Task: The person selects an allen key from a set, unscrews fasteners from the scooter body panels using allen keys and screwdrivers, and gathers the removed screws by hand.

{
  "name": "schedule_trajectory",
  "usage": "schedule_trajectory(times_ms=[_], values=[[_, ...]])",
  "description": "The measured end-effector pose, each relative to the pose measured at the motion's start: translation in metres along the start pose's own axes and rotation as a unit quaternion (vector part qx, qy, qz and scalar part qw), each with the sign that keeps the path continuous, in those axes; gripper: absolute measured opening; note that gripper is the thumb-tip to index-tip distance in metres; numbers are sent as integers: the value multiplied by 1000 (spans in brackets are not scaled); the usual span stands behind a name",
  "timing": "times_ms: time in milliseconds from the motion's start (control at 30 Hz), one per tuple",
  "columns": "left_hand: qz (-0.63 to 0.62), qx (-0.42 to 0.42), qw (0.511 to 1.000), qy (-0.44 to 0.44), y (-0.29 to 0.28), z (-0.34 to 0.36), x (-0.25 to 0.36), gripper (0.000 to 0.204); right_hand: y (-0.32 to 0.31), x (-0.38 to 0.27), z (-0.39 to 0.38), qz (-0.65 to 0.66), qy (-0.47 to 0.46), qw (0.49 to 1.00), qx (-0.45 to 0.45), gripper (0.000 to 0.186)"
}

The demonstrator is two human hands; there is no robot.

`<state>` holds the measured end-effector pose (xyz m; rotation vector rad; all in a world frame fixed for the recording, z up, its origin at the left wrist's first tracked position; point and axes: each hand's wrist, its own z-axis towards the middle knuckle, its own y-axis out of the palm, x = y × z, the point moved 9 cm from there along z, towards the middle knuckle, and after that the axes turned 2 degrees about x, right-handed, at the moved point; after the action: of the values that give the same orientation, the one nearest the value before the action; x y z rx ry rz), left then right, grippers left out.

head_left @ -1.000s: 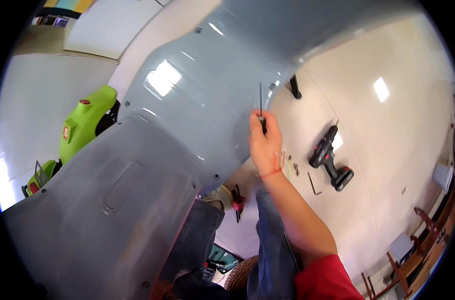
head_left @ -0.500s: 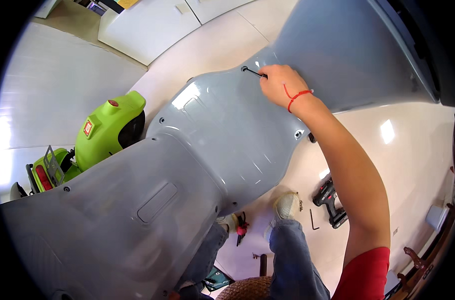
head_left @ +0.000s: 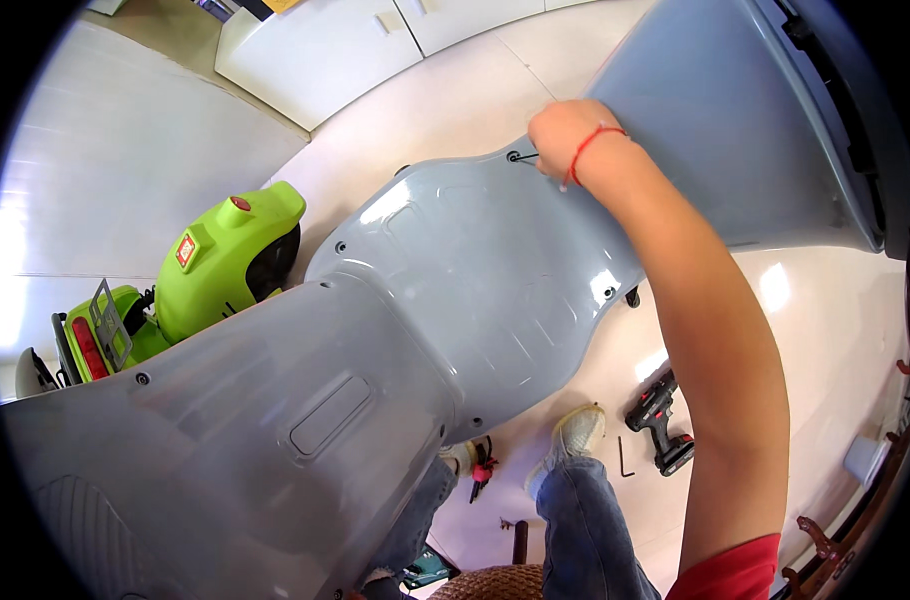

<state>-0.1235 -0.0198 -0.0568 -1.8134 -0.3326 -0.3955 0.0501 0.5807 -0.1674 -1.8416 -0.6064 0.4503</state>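
My right hand (head_left: 567, 135), with a red string bracelet at the wrist, is closed around a thin dark hex key (head_left: 524, 157). The key's far end meets a screw hole (head_left: 513, 157) at the upper edge of a large grey plastic panel (head_left: 455, 260), which looks like the body of a scooter. Most of the key is hidden inside my fist. Other screw holes dot the panel's edges, among them one on the right (head_left: 609, 292) and one on the left (head_left: 341, 247). My left hand does not show.
A black cordless drill (head_left: 658, 420) and an L-shaped hex key (head_left: 624, 458) lie on the pale floor, right of my shoe (head_left: 579, 432). Beyond the panel at left stands a lime-green scooter (head_left: 215, 262). White cabinets (head_left: 320, 60) line the back.
My right hand has turned and shifted slightly up and right, with the hex key still at the same hole. The whole view has shifted a little.
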Motion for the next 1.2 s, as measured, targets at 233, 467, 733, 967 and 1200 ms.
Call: schedule_trajectory(times_ms=[233, 467, 733, 967, 1200], values=[[-4, 2, 1000, 0, 4, -8, -1, 41, 30, -5, -29, 15, 47, 996, 75, 15], [-1, 0, 1000, 1, 7, -14, -2, 43, 75, -8, -42, 222, 157, 955, 119, 22], [-22, -18, 1000, 8, 9, -30, -2, 45, 109, -4, -57, 413, 155, 889, 121, 33], [-157, -207, 961, -93, 48, -114, -65, 47, 174, 15, -224, 738, 210, 612, 193, 22], [6, -69, 988, 139, -14, -8, 14, 35, 200, 104, -290, 543, 294, 760, 205, 31]])
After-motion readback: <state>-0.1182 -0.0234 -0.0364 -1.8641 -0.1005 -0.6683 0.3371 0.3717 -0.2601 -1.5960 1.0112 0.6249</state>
